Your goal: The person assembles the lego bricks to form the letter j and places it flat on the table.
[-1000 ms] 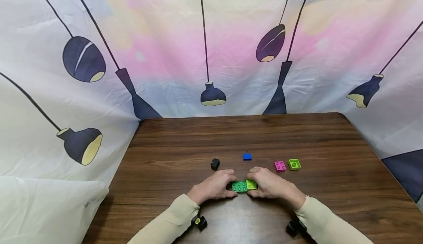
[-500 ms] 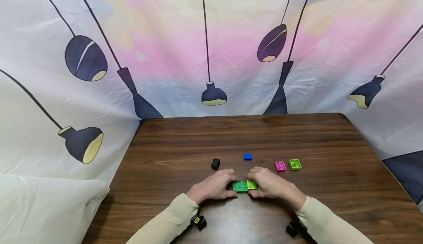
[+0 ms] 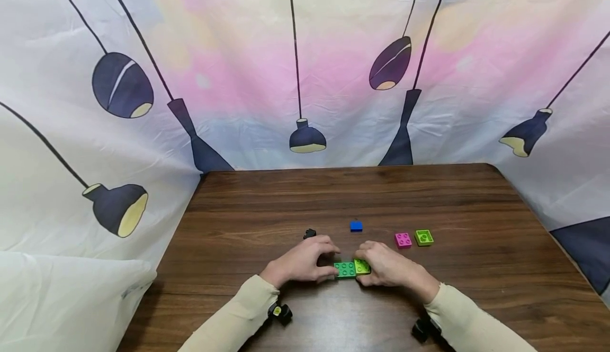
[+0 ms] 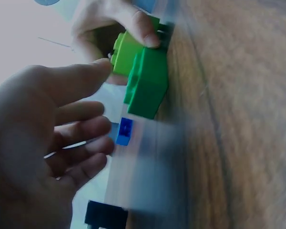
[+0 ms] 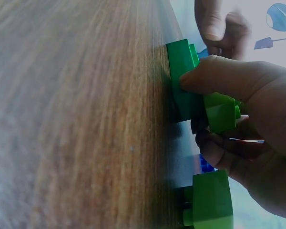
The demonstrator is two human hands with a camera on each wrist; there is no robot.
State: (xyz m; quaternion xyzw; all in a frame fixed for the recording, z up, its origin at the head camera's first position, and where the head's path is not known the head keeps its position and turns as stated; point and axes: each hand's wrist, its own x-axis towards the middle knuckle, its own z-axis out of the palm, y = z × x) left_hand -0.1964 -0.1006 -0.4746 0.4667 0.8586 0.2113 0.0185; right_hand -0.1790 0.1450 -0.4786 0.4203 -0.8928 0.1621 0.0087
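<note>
Right now your right hand [image 3: 388,267] covers part of the lime brick [image 3: 362,266], so only its studded top and one corner show from the head camera; the right wrist view shows your thumb and fingers pinching that lime brick where it sits on the green brick [image 3: 344,270]. The green brick lies flat on the table [image 3: 267,204], near its front edge and between your two hands. Your left hand [image 3: 302,263] is just left of the green brick with fingers loosely curled; in the head view the thumb seems to touch the brick's left end, but the left wrist view is blurred and shows the fingers relaxed and slightly apart, gripping nothing. Behind the left hand's knuckles, a black brick [image 3: 310,233] is half hidden, only its top peeking out. Beyond the green brick sits a small blue brick [image 3: 356,226], and to the right of the green brick, well apart from it, a pink brick [image 3: 403,240] lies just beside another lime piece [image 3: 423,237]. The lower edge cuts off your sleeves and the dark wrist cameras. Much of both wrist views is smeared, so the wood grain and far pieces are hard to make out.
</note>
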